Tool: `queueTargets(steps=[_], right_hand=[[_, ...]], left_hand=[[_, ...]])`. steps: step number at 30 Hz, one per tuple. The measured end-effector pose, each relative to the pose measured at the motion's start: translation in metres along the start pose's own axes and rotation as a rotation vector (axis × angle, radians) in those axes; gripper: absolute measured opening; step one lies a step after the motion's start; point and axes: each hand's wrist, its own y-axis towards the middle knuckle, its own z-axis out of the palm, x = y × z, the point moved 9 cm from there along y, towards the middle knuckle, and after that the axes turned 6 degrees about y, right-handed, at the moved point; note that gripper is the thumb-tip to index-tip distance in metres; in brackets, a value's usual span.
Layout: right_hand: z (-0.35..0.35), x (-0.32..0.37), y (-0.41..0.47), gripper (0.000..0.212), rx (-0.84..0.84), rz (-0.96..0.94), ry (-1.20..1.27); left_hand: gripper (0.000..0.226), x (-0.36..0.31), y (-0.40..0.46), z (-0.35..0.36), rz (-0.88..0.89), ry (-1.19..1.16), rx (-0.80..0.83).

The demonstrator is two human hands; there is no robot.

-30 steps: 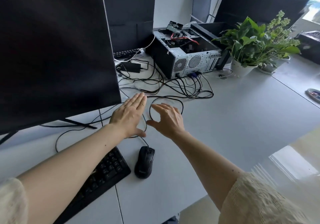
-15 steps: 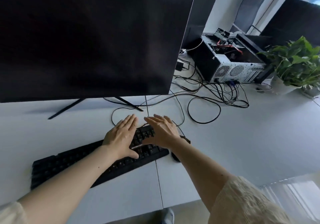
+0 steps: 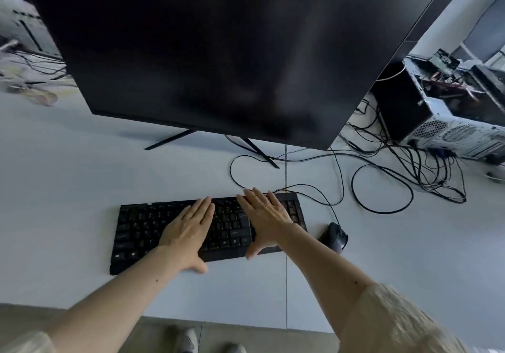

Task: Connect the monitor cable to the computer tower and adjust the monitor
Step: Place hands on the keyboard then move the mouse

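Note:
A large black monitor [image 3: 224, 49] with a dark screen stands on thin legs on the white desk [image 3: 68, 188], filling the upper middle of the head view. The open computer tower [image 3: 448, 117] lies at the far right, with a tangle of black cables [image 3: 410, 172] running from its rear panel towards the monitor. My left hand [image 3: 191, 227] and my right hand [image 3: 266, 216] hover flat, palms down and fingers spread, over a black keyboard [image 3: 136, 229] in front of the monitor. Neither hand holds anything.
A black mouse [image 3: 334, 236] sits just right of the keyboard, its cord looping back. More cables and blurred objects [image 3: 30, 90] lie at the far left. The desk's near edge runs below my forearms, with my shoes [image 3: 188, 340] on the floor beneath.
My view has swung left, so the monitor is now central and the tower sits at the right edge. Both hands came back from the cable area to over the keyboard.

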Motion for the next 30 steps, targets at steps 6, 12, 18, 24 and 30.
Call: queueTargets(steps=[6,12,18,24,30], right_hand=[[0.000,0.006,0.002,0.144,-0.031,-0.008,0.014],[-0.003,0.001,0.007,0.146,-0.055,0.018,0.030],[-0.004,-0.007,0.014,0.148,-0.075,0.064,0.045],[-0.008,-0.011,0.018,0.146,-0.097,0.100,0.066],[-0.011,-0.008,0.024,0.146,-0.090,0.091,-0.015]], left_hand=[[0.135,0.009,-0.001,0.006,-0.012,-0.019,0.008],[0.132,0.013,0.011,0.004,0.030,0.012,0.026],[0.132,0.020,0.030,-0.001,0.085,0.033,0.059],[0.133,0.023,0.043,-0.007,0.118,0.018,0.064],[0.133,0.026,0.052,-0.010,0.129,-0.010,0.056]])
